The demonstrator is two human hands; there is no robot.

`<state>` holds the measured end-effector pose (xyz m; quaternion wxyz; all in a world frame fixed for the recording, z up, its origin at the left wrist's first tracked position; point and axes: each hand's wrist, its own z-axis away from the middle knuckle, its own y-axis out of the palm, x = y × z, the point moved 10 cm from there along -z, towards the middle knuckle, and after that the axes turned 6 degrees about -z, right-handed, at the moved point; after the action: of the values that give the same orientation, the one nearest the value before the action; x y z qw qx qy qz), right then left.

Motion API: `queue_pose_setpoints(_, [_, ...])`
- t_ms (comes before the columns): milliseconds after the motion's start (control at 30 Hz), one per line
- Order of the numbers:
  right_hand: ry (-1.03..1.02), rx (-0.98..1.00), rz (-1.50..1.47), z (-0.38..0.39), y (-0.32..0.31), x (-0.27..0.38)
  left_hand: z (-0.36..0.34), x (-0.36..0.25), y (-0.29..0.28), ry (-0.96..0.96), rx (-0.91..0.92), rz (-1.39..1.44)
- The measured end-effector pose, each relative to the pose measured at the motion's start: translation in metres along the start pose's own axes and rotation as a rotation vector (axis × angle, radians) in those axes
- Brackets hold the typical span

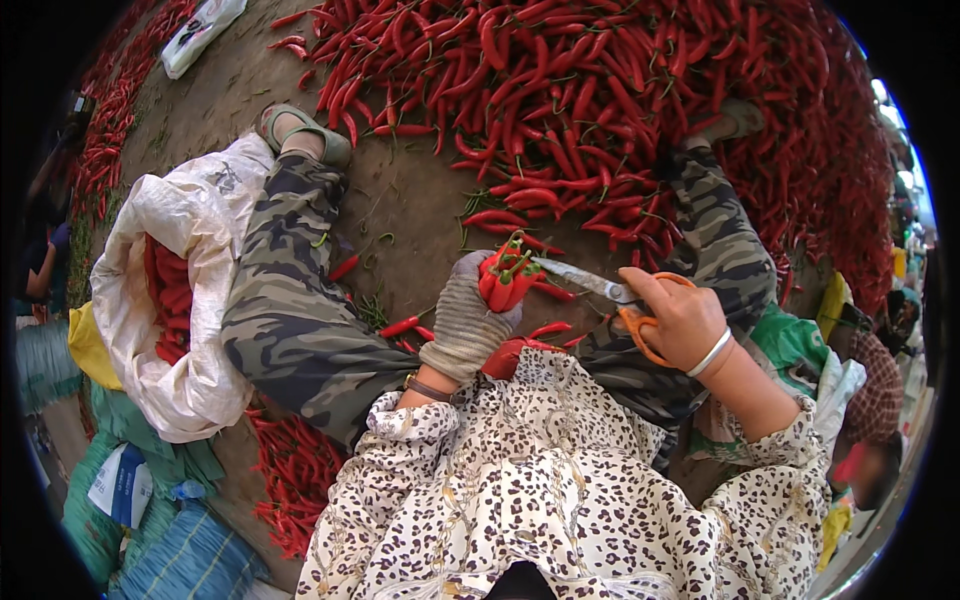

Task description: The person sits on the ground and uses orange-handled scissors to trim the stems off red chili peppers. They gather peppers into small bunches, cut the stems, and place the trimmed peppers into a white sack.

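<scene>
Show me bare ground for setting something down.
Mostly bare soil shows between the left sandal, the left trouser leg and the big pepper heap; more lies between that sandal and the white plastic bag. Loose peppers crowd the ground around the gloved left hand.

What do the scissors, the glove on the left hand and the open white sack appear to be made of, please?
Scissors: blades look like metal, grey with a dull sheen; orange handles, probably plastic, judging by their smooth, uniform colour. Glove: likely knitted yarn, matte grey, from its ribbed bands; fibre unclear. White sack: probably woven plastic, given its slight sheen and crisp creases.
</scene>
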<state>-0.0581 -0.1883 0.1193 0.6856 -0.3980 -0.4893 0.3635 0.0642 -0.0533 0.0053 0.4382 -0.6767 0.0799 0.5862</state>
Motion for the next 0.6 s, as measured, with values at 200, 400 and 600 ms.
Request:
queue_pose_setpoints(200, [0.244, 0.329, -0.502, 0.011, 0.022, -0.005, 0.002, -0.001, -0.005, 0.028, -0.035, -0.065])
queue_pose_setpoints(400, [0.236, 0.376, -0.524, 0.015, 0.037, 0.005, -0.002, -0.013, -0.008, 0.053, 0.004, -0.183])
queue_pose_setpoints(600, [0.213, 0.391, -0.442, 0.011, 0.040, 0.008, 0.002, -0.026, -0.009, 0.241, -0.059, -0.261])
